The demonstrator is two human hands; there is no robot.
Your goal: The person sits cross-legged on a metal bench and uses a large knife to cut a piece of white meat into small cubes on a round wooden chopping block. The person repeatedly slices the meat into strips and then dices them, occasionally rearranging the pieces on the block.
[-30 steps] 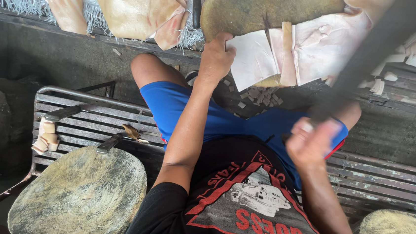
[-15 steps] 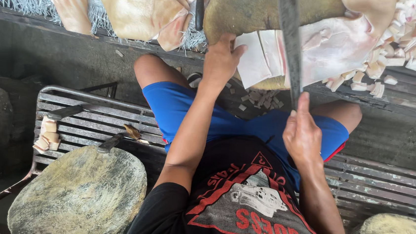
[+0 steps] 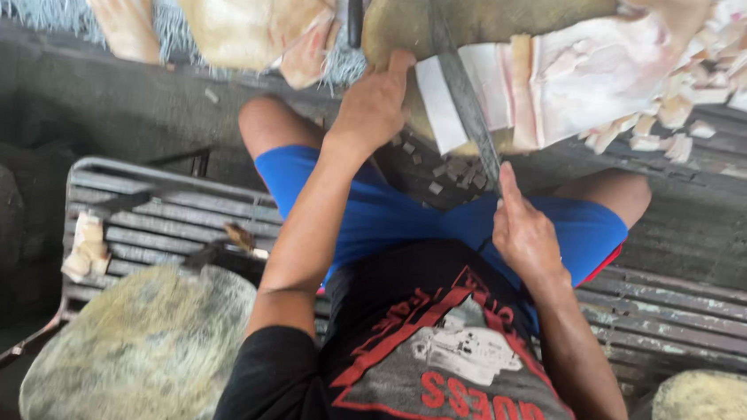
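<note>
A: Where does the long, dark steel cleaver blade [image 3: 463, 93] lie relative to the hands?

B: It runs up and away from the right hand [image 3: 524, 233], which is closed around its handle end. The long axis slants from lower right to upper left, with the tip toward the round, olive-brown wooden chopping block [image 3: 495, 15].

A: And what lies under the blade?

B: A pale pink-white slab of fatty meat [image 3: 571, 74], draped over the block's near edge. Its long side runs left to right, so the blade crosses it at an angle.

A: Which hand is nearer the slab?

B: The left hand [image 3: 373, 108]. Its fingers are curled against the block's edge, just left of the blade; whether they pinch the slab cannot be told.

A: Anything beyond?

B: Small pale diced pieces [image 3: 740, 61] heap at upper right.
</note>
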